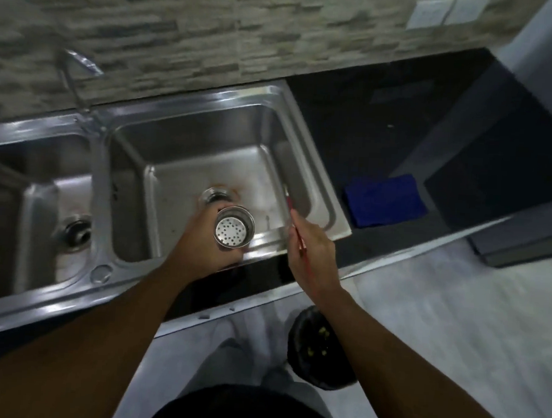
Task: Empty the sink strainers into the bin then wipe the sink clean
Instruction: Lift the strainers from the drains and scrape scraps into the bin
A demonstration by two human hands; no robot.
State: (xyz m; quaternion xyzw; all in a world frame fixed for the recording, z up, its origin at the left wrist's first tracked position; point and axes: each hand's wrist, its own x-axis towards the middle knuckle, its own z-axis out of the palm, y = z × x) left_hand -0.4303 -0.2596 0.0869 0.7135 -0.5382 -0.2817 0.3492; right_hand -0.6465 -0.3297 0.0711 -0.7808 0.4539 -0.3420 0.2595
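My left hand (203,244) holds a round steel strainer (234,228) with a perforated bottom, above the front edge of the right sink basin (179,183). The strainer looks empty inside. Behind it the open drain hole (216,197) shows, with brownish stains around it. My right hand (310,256) grips a thin red stick-like tool (294,224), its tip pointing into the basin's right side. The left basin (39,194) has its own strainer (76,233) seated in the drain. A black bin (317,350) with green scraps stands on the floor below the counter.
A blue cloth (386,201) lies on the dark counter (354,116) right of the sink. The tap (73,67) rises behind the divider between the basins. A grey appliance (530,143) stands at the far right. Light floor tiles (455,316) spread beside the bin.
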